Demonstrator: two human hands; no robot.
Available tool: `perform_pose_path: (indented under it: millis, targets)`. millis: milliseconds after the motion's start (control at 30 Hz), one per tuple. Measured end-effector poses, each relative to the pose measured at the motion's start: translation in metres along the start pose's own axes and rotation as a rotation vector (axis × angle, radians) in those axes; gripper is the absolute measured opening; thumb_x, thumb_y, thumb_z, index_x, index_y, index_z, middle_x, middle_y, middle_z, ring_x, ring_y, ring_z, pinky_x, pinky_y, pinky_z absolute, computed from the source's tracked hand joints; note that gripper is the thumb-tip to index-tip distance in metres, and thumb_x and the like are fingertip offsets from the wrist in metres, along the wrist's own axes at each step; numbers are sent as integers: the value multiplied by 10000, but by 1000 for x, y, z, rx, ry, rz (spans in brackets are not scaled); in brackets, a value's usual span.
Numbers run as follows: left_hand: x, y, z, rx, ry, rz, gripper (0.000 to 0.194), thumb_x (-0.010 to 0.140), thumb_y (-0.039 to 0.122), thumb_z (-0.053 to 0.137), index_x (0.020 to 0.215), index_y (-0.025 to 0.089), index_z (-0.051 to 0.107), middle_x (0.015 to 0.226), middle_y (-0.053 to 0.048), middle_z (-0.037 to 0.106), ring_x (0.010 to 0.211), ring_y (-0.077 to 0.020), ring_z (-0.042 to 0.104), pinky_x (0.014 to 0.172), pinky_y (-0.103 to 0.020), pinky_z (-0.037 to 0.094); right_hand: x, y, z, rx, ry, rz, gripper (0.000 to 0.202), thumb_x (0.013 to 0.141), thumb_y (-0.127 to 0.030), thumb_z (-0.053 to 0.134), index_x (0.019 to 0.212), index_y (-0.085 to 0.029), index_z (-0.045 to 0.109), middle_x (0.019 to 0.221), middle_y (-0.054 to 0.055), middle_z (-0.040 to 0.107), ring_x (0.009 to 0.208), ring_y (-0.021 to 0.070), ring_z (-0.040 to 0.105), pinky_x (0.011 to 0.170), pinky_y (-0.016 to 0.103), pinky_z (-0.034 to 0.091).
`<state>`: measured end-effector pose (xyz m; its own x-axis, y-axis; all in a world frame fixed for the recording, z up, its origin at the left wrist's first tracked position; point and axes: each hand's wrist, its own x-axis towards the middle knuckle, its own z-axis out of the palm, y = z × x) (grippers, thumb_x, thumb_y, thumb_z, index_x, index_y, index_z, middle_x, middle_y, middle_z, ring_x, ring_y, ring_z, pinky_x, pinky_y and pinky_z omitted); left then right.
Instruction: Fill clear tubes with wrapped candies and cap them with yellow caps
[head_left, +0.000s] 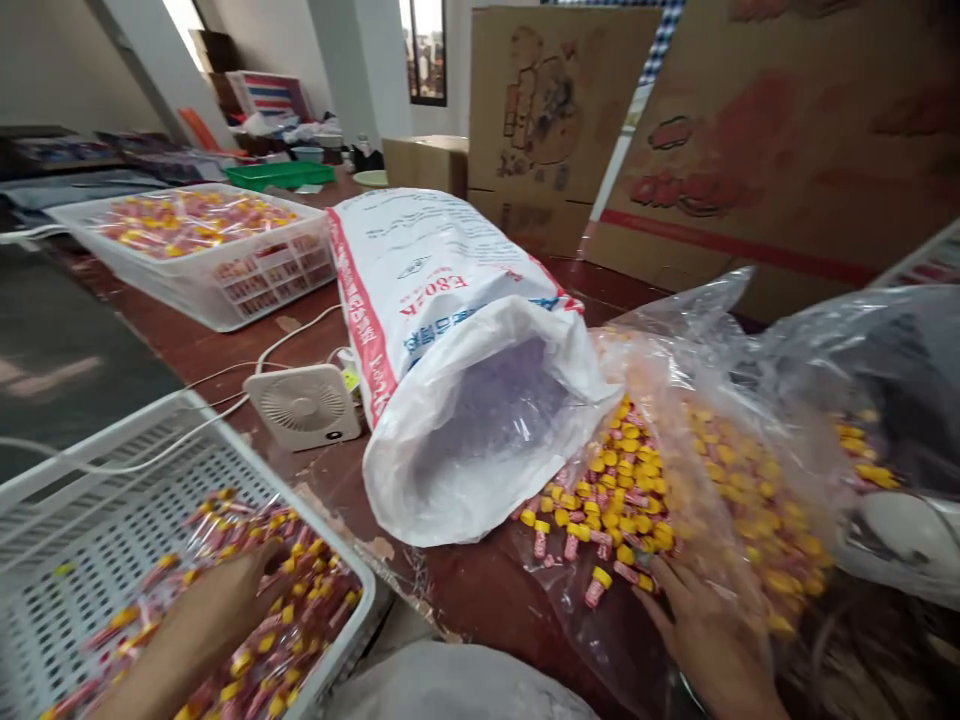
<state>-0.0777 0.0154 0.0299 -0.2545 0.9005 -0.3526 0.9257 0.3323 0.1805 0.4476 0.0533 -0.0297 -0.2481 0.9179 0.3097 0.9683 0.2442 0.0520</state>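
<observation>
Head view: the left hand (pixel 244 590) reaches into a white basket (pixel 97 530) among yellow-capped pink tubes (pixel 322 600), while the right hand (pixel 701 615) sits at the near edge of a loose pile (pixel 626 490) of such tubes on the surface (pixel 480 590), partly within a clear plastic bag (pixel 679 365). Whether either grip holds a tube, I cannot tell. An open-mouthed white sack (pixel 450 270) lies farther back, between the hands.
</observation>
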Motion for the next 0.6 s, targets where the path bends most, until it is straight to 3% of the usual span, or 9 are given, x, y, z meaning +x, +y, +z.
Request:
perform_pose_path:
  millis: [67, 167, 233, 300, 367, 433, 533, 600]
  targets:
    - [5, 49, -12, -134, -17, 230, 316, 939, 440, 450, 1022, 270, 704, 981, -23, 776, 862, -236, 711, 728, -272, 491, -2, -4, 2, 1, -8, 7, 301, 955, -313, 438, 1039, -234, 717, 968, 77, 767, 863, 253, 716, 801, 376, 511]
    - [28, 132, -15, -63, 99, 516, 322, 989, 327, 389, 1087, 269, 691, 1048, -28, 731, 930, -202, 685, 808, -268, 491, -3, -10, 5, 13, -31, 8, 259, 952, -282, 458, 1039, -223, 695, 973, 82, 753, 879, 260, 710, 791, 375, 520]
    - [55, 179, -7, 75, 151, 581, 318, 966, 201, 410, 1123, 223, 686, 1089, -79, 700, 990, -232, 663, 809, -301, 494, -3, -15, 9, 17, -44, 19, 235, 939, -265, 481, 1058, -229, 680, 1006, 87, 746, 908, 265, 705, 776, 370, 518]
    - [85, 210, 5, 113, 197, 564, 354, 937, 103, 395, 1137, 166, 681, 1151, -150, 663, 1074, -287, 620, 843, -362, 492, -3, -19, 15, 16, -48, 22, 246, 924, -243, 485, 1087, -239, 670, 1029, 85, 748, 932, 267, 704, 792, 380, 508]
    - [107, 224, 17, 128, 241, 522, 387, 922, 68, 398, 1211, 125, 648, 1181, -208, 630, 1099, -331, 591, 847, -422, 495, -6, -21, 21, 15, -50, 8, 269, 915, -237, 476, 1102, -246, 669, 1041, 81, 752, 933, 272, 705, 814, 411, 497]
    - [113, 226, 27, 141, 267, 497, 398, 928, 76, 418, 1270, 119, 617, 1170, -223, 619, 1093, -342, 582, 837, -446, 501, -13, -18, 26, 27, -41, -29, 276, 904, -241, 467, 1069, -264, 687, 1044, 78, 754, 916, 284, 704, 819, 446, 489]
    - [101, 220, 40, 155, 283, 504, 359, 954, 129, 457, 1269, 181, 620, 1170, -188, 613, 1117, -322, 562, 834, -427, 508, -21, -5, 34, 126, -4, -176, 274, 862, -218, 462, 902, -302, 719, 1014, 70, 757, 906, 304, 697, 800, 468, 493]
    - [93, 217, 49, 158, 300, 524, 313, 968, 177, 474, 1235, 225, 631, 1169, -164, 605, 1150, -312, 536, 830, -412, 505, -16, 5, 38, 200, 2, -233, 255, 837, -231, 502, 901, -317, 733, 978, 72, 748, 914, 318, 690, 798, 478, 510]
